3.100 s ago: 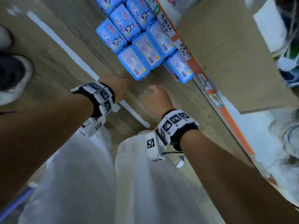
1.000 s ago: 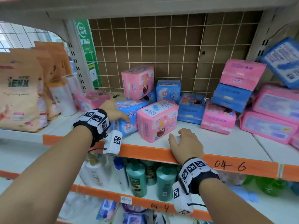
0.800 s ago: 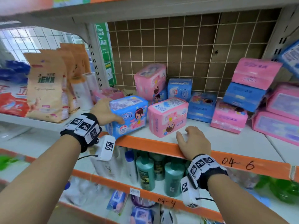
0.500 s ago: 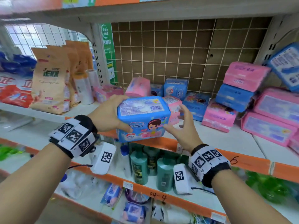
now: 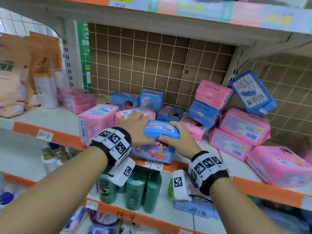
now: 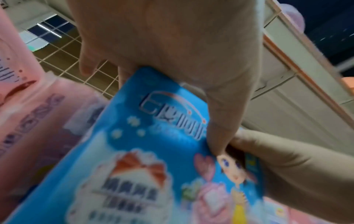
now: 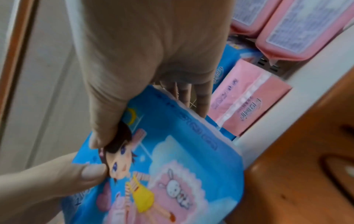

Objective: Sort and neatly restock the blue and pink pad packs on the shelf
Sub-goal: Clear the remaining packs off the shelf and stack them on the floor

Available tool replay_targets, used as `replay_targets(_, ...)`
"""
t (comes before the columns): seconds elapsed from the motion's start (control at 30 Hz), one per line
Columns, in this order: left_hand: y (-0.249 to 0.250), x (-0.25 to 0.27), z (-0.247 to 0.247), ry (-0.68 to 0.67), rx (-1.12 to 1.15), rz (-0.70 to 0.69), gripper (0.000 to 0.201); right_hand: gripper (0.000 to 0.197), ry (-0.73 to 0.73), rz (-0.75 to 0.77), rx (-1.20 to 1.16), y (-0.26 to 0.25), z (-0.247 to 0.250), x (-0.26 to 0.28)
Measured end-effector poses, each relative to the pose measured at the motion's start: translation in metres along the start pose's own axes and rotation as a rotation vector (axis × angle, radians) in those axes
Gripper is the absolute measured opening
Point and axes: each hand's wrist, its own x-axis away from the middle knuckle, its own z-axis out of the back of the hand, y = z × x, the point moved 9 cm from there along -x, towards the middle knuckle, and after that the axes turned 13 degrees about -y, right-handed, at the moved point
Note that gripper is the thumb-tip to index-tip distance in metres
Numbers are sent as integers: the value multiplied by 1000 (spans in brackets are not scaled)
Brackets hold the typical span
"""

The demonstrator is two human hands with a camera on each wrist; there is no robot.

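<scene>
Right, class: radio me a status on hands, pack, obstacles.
Left hand and right hand grip blue pack. At shelf front. Pink packs crowd behind.

The held pack [image 5: 159,142] stands at the front edge of the shelf [image 5: 239,169], between the left hand [image 5: 135,128] and right hand [image 5: 180,141]. Two packs [image 5: 98,120] stand just left; stacked packs [image 5: 239,125] lie right; bottles [image 5: 143,188] stand on the shelf below.

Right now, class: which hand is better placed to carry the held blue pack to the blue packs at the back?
Left. Both hands grip the blue pack, but those back blue packs stand behind the left.
</scene>
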Motion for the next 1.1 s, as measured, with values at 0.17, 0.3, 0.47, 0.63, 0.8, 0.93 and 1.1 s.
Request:
replay_targets(0.17, -6, -17, 0, -27, -103, 45, 87, 65, -80, -80, 68, 10, 0, -28)
replay_targets(0.3, -12, -34, -3, -46, -76, 25, 89, 63, -316, -93, 299, 2, 2, -50)
replay_targets(0.47, -33, -48, -9, -110, -84, 25, 95, 52, -319, -93, 414, -18, 28, -95)
replay_targets(0.63, -39, -57, -12, -161, -80, 38, 96, 44, -263, -119, 385, -38, 39, -169)
replay_targets(0.8, -36, -61, -17, -188, -69, 38, 96, 65, -454, -262, 816, -35, 30, -241)
replay_targets(0.93, -39, -65, -21, -159, -40, 31, 94, 81, -504, -395, 966, 3, 23, -271)
replay_targets(1.1, -43, -69, -26, -147, -19, 19, 93, 68, -442, -383, 946, 2, 13, -272)
